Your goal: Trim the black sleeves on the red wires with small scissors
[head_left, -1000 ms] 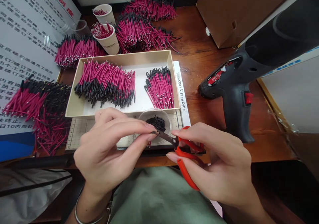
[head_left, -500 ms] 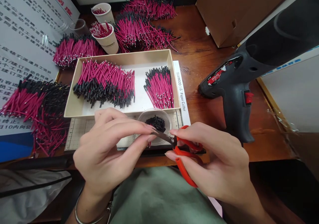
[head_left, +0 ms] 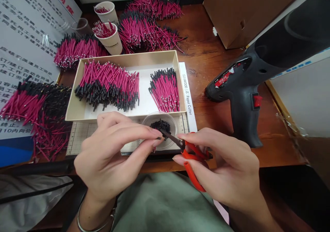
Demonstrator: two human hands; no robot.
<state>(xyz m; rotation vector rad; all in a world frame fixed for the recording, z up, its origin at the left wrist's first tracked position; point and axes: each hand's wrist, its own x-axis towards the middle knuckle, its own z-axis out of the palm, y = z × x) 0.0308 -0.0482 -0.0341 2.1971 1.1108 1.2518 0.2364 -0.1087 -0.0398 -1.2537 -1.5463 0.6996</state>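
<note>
You are pinching a short pink wire (head_left: pixel 154 149) between the thumb and forefinger of your left hand (head_left: pixel 108 153), near the middle of the scene; your fingertips are hiding most of it, so only a small end is showing below them. Your right hand (head_left: pixel 227 170) is gripping the red-handled metal scissors (head_left: pixel 190 154), fingers curled around the handles, and the dark blades are pointing left and touching the spot where your left fingertips are meeting. I cannot tell whether the blades are closed on the wire. Just beyond the blade tips, a small clear round plastic dish (head_left: pixel 172 120) is sitting on the white gridded paper cutter board (head_left: pixel 188 97) and holding a heap of black tubing bits (head_left: pixel 160 124). Farther back, a shallow beige cardboard tray (head_left: pixel 77 111) is lying on the board, carrying a large pile of pink wires with black sleeves (head_left: pixel 108 85) on its left and a smaller bundle of pink wires (head_left: pixel 165 89) on its right. A black heat gun (head_left: pixel 242 94) is standing to the right on the brown wooden table (head_left: pixel 206 53), and two white paper cups (head_left: pixel 110 41) are standing at the far left among more loose wire heaps.
</note>
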